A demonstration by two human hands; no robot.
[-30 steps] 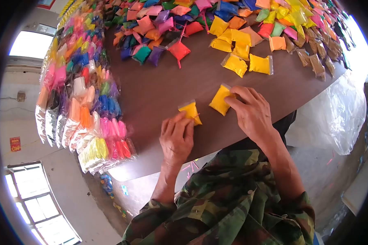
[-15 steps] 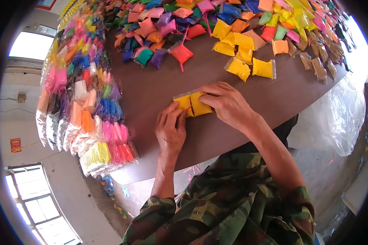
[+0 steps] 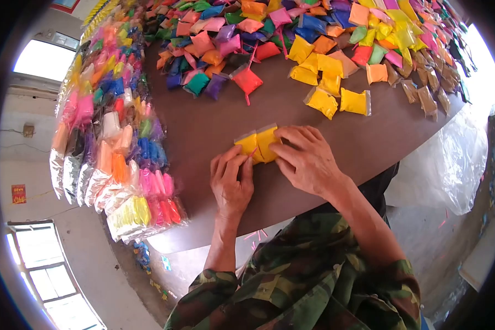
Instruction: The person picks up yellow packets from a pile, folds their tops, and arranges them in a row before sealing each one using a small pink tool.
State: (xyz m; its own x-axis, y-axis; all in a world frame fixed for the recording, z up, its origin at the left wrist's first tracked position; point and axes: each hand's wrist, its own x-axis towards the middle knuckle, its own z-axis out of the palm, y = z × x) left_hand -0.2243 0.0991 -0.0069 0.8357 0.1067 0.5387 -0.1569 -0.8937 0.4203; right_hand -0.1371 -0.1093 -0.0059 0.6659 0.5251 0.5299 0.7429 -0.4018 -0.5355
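Note:
Two small clear packets with yellow filling lie side by side on the brown table, the left yellow packet (image 3: 247, 142) against the right yellow packet (image 3: 266, 142). My left hand (image 3: 231, 184) is closed on the lower left of the left packet, thumb and fingers pressed together. A thin pink stick (image 3: 254, 150) shows at its fingertips, partly hidden by them. My right hand (image 3: 309, 162) grips the right edge of the right packet, thumb below and fingers above.
More yellow packets (image 3: 322, 102) lie beyond my hands, before a heap of coloured packets (image 3: 209, 49). A red packet (image 3: 247, 80) has a pink stick with it. Stacked bagged packets (image 3: 132, 212) line the left edge. Clear plastic sheeting (image 3: 440, 165) hangs at the right.
My right hand has shifted from the top of the right packet down to its right side. The two packets have tilted slightly. My left hand stays at the left packet.

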